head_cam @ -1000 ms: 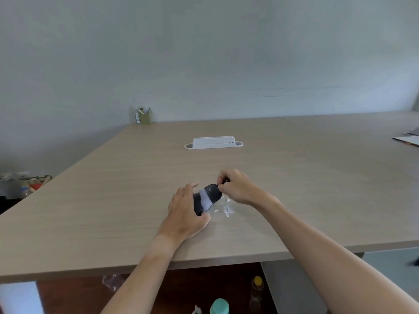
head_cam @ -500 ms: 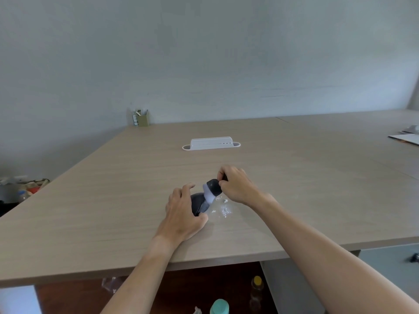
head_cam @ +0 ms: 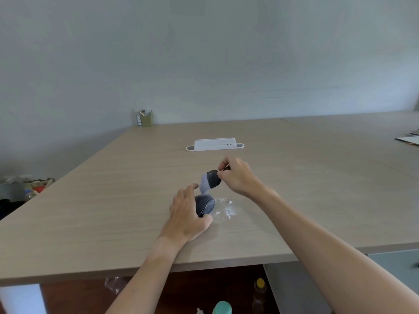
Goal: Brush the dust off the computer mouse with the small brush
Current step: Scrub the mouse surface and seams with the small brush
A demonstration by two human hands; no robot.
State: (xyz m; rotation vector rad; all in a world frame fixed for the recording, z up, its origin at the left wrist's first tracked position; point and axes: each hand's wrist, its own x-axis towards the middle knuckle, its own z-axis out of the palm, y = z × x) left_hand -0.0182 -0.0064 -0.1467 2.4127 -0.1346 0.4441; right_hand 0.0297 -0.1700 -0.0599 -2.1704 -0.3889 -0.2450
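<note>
The computer mouse (head_cam: 205,206) is lying on the wooden table (head_cam: 113,200), near its front edge, dark and rounded. The left hand (head_cam: 187,214) is cupping it from the left side — fingers (head_cam: 189,191) curled over the far end, thumb pressing against the near end, so the mouse is being gripped between them. The right hand (head_cam: 237,175) is holding the small brush (head_cam: 210,180) just above and beyond the mouse, its thumb and fingertips pinching the short dark handle. The brush is tilting down to the left, its pale bristles pointing at the top of the mouse; whether the bristles are touching the shell cannot be told. White dust (head_cam: 227,209) is lying scattered on the table just to the right of the mouse. A white tray (head_cam: 215,145) is sitting farther back — well apart from both hands.
</note>
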